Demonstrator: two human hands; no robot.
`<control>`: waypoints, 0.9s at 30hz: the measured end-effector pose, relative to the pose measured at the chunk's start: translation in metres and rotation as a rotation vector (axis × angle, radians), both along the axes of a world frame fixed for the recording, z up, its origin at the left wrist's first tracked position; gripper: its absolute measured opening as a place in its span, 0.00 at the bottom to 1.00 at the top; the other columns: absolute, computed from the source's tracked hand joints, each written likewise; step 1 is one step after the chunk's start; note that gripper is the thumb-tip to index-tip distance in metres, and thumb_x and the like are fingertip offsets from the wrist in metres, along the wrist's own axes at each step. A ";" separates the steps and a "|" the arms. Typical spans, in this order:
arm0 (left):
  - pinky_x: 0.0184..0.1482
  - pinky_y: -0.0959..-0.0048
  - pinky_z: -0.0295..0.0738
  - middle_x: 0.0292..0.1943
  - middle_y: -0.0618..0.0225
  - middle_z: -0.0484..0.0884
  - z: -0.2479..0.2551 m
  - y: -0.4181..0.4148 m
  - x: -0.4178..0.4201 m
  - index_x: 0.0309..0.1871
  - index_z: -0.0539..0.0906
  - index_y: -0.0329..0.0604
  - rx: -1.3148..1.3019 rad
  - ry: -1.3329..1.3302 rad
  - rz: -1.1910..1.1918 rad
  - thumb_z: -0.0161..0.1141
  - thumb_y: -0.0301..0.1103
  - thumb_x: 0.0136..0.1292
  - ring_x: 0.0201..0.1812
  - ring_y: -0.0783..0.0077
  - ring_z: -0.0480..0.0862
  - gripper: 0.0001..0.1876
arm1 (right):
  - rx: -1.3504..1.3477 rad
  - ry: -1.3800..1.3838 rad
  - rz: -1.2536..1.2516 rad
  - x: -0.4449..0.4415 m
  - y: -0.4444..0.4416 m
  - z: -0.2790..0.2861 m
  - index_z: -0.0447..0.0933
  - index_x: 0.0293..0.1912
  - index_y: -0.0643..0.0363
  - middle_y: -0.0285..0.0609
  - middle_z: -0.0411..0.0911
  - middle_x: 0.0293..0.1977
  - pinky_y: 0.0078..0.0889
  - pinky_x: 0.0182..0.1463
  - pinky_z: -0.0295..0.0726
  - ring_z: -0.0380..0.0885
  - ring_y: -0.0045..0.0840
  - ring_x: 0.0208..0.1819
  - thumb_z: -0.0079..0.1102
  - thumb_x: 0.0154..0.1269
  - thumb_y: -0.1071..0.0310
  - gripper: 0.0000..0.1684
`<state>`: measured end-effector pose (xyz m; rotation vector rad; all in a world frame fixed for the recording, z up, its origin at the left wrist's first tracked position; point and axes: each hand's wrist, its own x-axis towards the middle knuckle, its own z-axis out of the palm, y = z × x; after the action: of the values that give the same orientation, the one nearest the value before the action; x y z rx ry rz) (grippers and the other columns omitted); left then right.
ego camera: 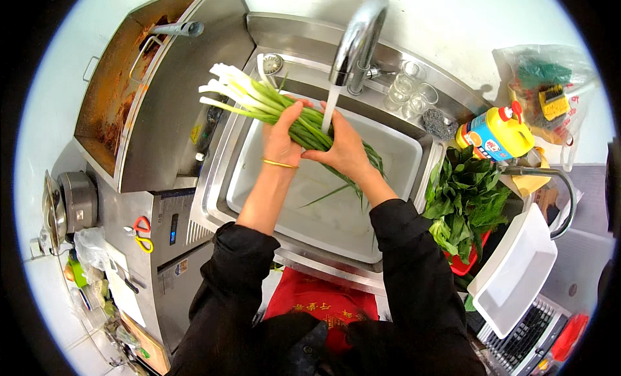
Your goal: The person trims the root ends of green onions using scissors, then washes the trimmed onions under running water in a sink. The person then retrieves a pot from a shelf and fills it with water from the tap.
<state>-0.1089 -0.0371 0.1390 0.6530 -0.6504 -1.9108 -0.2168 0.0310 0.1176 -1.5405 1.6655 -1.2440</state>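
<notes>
Under the running tap point(361, 46), both my hands hold a bunch of green onions point(257, 100), white ends to the upper left, green tops hanging to the lower right. My left hand point(283, 138), with a yellow bangle at the wrist, grips the bunch near its middle. Around the greener part closes my right hand point(345, 145), beside the falling water. Below them a white plastic basin point(310, 230) sits in the stainless steel sink point(208, 201), with shallow water and small green bits in it.
Leafy greens point(453, 191) in a red basket point(468, 264) stand right of the sink, near a white tub point(521, 269). Behind are a yellow detergent bottle point(499, 133), glass cups point(412, 94) and a steel scourer point(438, 123). Scissors point(143, 235) are at the left, below a steel range hood point(179, 99).
</notes>
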 end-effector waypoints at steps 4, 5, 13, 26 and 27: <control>0.44 0.70 0.71 0.34 0.62 0.77 0.017 0.000 0.013 0.40 0.70 0.40 -0.061 -0.023 0.043 0.57 0.26 0.53 0.39 0.69 0.76 0.12 | -0.073 0.080 -0.015 -0.002 0.007 -0.018 0.57 0.57 0.59 0.50 0.68 0.48 0.39 0.52 0.66 0.66 0.44 0.50 0.72 0.33 0.57 0.50; 0.44 0.69 0.71 0.34 0.62 0.77 0.028 -0.002 0.019 0.40 0.70 0.41 -0.076 -0.037 0.053 0.57 0.26 0.53 0.39 0.68 0.76 0.12 | -0.082 0.110 -0.013 -0.004 0.008 -0.024 0.57 0.57 0.59 0.50 0.68 0.48 0.38 0.52 0.66 0.66 0.44 0.50 0.72 0.34 0.57 0.50; 0.49 0.62 0.71 0.33 0.64 0.77 0.115 -0.027 0.058 0.38 0.73 0.43 -0.246 0.002 0.115 0.57 0.30 0.55 0.41 0.63 0.77 0.08 | 0.401 0.270 -0.183 -0.039 0.059 -0.141 0.70 0.41 0.55 0.49 0.76 0.32 0.43 0.39 0.73 0.75 0.43 0.37 0.57 0.51 0.62 0.17; 0.44 0.72 0.70 0.34 0.66 0.77 0.093 0.025 0.033 0.35 0.73 0.41 -0.774 -0.469 0.105 0.57 0.24 0.52 0.40 0.72 0.76 0.08 | 0.419 0.350 0.001 -0.062 0.087 -0.095 0.61 0.56 0.59 0.52 0.66 0.52 0.38 0.56 0.64 0.64 0.42 0.54 0.59 0.49 0.64 0.34; 0.36 0.78 0.71 0.33 0.67 0.77 0.061 0.023 0.035 0.34 0.74 0.41 -1.028 -0.893 0.141 0.57 0.24 0.51 0.39 0.78 0.75 0.07 | 0.311 0.257 0.027 -0.055 0.076 -0.068 0.59 0.58 0.58 0.52 0.65 0.53 0.37 0.59 0.61 0.62 0.41 0.57 0.60 0.48 0.64 0.36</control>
<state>-0.0735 -0.0143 0.1998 0.7877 -1.8926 -0.8401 -0.2719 0.1074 0.0494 -1.5682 1.8871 -0.7511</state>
